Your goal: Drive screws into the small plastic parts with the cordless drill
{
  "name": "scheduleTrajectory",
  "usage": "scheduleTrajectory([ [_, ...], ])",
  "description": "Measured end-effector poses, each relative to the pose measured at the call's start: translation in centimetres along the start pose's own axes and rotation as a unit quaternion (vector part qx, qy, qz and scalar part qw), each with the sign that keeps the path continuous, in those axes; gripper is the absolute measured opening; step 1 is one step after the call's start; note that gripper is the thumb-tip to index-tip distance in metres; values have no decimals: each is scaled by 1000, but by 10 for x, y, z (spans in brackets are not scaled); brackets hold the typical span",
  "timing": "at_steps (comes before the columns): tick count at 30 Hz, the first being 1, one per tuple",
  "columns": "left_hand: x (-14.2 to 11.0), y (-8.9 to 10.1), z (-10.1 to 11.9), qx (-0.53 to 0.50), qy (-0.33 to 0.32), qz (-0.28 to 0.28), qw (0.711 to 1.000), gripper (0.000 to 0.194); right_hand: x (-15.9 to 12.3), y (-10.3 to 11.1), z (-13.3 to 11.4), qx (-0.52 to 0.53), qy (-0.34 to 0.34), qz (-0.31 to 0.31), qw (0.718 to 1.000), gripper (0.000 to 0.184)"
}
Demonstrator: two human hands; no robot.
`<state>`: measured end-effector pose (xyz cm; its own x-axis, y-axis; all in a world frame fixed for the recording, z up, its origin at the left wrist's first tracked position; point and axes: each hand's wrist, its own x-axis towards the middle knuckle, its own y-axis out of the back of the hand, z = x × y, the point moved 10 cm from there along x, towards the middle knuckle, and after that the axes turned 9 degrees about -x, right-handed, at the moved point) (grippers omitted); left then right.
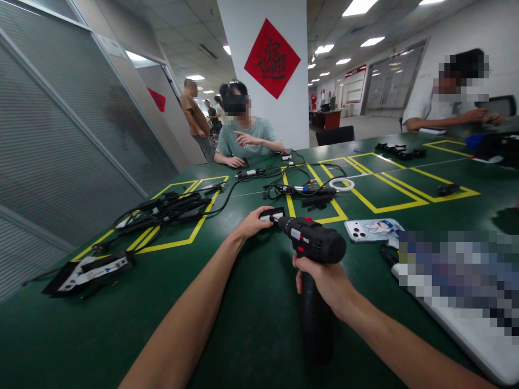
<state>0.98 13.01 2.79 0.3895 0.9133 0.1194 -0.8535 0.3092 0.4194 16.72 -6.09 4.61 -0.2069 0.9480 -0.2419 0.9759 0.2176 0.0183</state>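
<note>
Cordless drill (pixel 320 241) gripped by right hand (pixel 324 278), fingers wrapped; bit (pixel 276 219) aimed toward ten o'clock. Black-and-white part (pixel 279 211) pinched by half-curled left hand (pixel 253 222), presumably against twisting.

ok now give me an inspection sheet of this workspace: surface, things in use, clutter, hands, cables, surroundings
Surface: green table, marked with yellow tape in rectangles
Job's things: black drill, bit pointed at a small black-and-white part; contact cannot be told
Clutter: phone right of the drill, white ring farther back, black pieces toward the far right
Hands: left hand holds the small part; right hand grips the drill's handle
Cables: black cables heaped at left, more tangled beyond the part
Surroundings: seated person across the table wearing a headset, another person at far right, red diamond sign on a white pillar
</note>
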Motion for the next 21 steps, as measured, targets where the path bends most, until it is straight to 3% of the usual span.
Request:
scheduleTrajectory([
  [9, -1, 2, 3, 50, -22, 27, 998, 60, -1, 0, -1, -31, -18, 23, 999, 15],
  [21, 0, 3, 0, 35, -32, 22, 999, 59, -3, -2, -7, 12, -8, 12, 1000, 13],
])
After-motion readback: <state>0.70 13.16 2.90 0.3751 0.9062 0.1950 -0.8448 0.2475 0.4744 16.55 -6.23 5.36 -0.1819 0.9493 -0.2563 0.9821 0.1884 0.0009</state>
